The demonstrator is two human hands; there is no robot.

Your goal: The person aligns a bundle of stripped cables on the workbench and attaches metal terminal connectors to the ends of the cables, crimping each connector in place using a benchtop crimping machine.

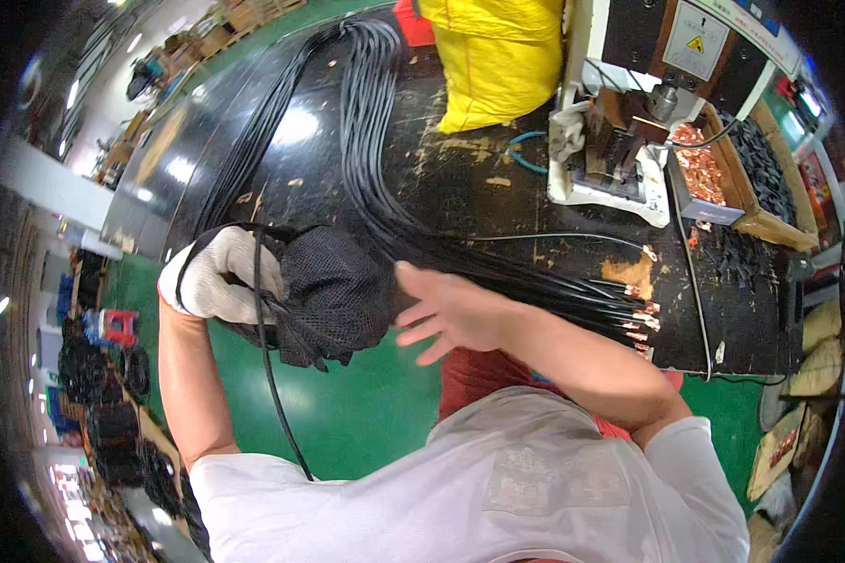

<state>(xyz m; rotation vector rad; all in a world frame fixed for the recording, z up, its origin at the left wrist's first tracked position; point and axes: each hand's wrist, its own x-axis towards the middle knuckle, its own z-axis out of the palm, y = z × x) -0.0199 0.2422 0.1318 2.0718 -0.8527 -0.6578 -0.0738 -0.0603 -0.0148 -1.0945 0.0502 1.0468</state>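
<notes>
My left hand [221, 277], in a white knitted glove, is closed on a gathered black mesh cloth [333, 286] at the table's near edge. A single black cable [274, 389] runs past the gloved fingers and hangs down toward my shirt. Just right of the mesh, my bare right hand [449, 314] is open, fingers spread, holding nothing. Behind both hands lies a long bundle of black cables [371, 131], looped at the far side of the table. Copper terminals [643, 324] tip the cable ends on the right.
A bench press machine [620, 159] stands at the right of the dark table [479, 192]. Beside it are a box of copper terminals [702, 169] and a carton of black parts [765, 169]. A yellow sack [498, 66] sits at the back, near a blue ring [526, 155].
</notes>
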